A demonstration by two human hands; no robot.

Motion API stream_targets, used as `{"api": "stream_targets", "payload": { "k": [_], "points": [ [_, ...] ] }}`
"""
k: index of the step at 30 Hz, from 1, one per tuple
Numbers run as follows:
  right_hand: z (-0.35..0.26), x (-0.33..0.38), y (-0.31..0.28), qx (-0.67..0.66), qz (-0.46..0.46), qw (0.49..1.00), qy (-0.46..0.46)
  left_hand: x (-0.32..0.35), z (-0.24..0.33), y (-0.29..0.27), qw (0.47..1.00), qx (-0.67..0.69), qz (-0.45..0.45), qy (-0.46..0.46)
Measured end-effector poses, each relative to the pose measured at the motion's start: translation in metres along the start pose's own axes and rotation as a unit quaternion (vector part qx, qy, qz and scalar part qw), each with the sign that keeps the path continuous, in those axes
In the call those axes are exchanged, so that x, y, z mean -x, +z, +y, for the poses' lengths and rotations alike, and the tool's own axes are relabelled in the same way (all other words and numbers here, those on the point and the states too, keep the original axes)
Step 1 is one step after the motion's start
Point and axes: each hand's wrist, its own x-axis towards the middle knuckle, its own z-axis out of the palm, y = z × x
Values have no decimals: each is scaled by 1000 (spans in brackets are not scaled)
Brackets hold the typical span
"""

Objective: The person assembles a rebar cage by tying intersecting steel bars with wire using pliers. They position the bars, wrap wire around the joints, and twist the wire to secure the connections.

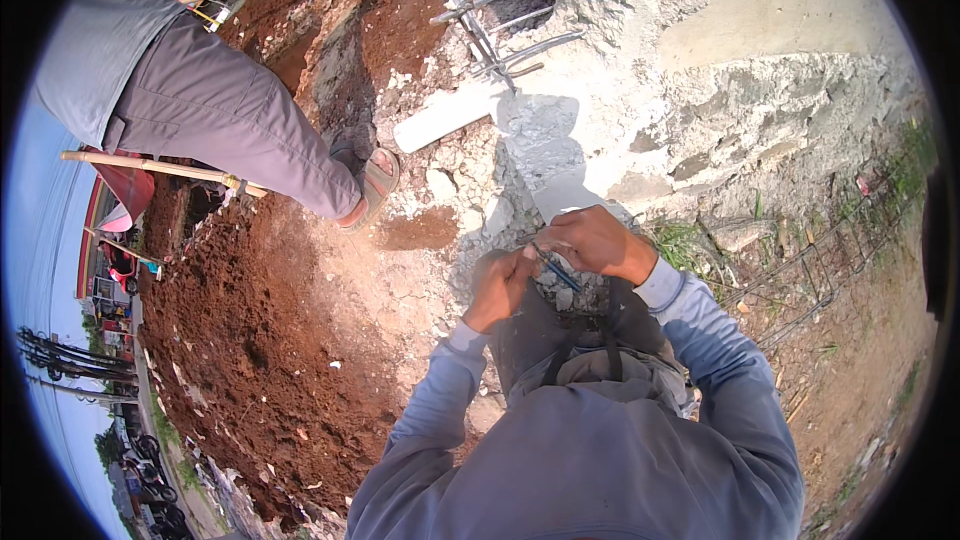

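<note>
Two hands meet over broken concrete just ahead of your chest: your left hand is curled into a fist on the near end of a thin dark blue-handled tool, and your right hand is clenched over its far end, fingers folded down. What the tool's tip bears on is hidden under the right grip; it looks to be a wire or bar end among the rubble directly beneath both grips, though that is a judgement. The step in hand seems to be twisting or prising at that spot, midway rather than finished. A next move would call for steady counter-pressure from the left grip while the right turns, keeping the tip seated.

No containers show anywhere near your grips. Beyond the right grip rises the chipped white concrete stump, with bare steel rebar further off. Away to the left of your left grip, another person's sandalled foot stands at the edge of red earth, with a bamboo pole crossing behind the leg
</note>
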Motion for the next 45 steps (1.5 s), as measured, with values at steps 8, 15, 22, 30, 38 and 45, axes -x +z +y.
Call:
{"api": "stream_targets", "payload": {
  "k": [8, 15, 22, 30, 38, 45],
  "points": [
    [-35, -5, 12, -169, 228, 955, 80, -4, 58, 7, 884, 406, 180, -147],
    [-44, -53, -75, -230, 200, 940, 154, -85, 97, -52, 932, 270, 204, 132],
    [-32, -99, -119, -274, 477, 818, 167, -145, 117, -106, 888, 269, 337, 164],
    [14, -120, -119, 30, 584, 802, 125, -158, 83, -82, 896, 382, 225, 36],
    [10, -150, -113, -36, 449, 887, 106, -160, 95, -76, 873, 435, 212, 63],
    [16, -160, -145, 49, 243, 956, 155, -155, 104, -79, 896, 401, 183, 49]
  ]
}}
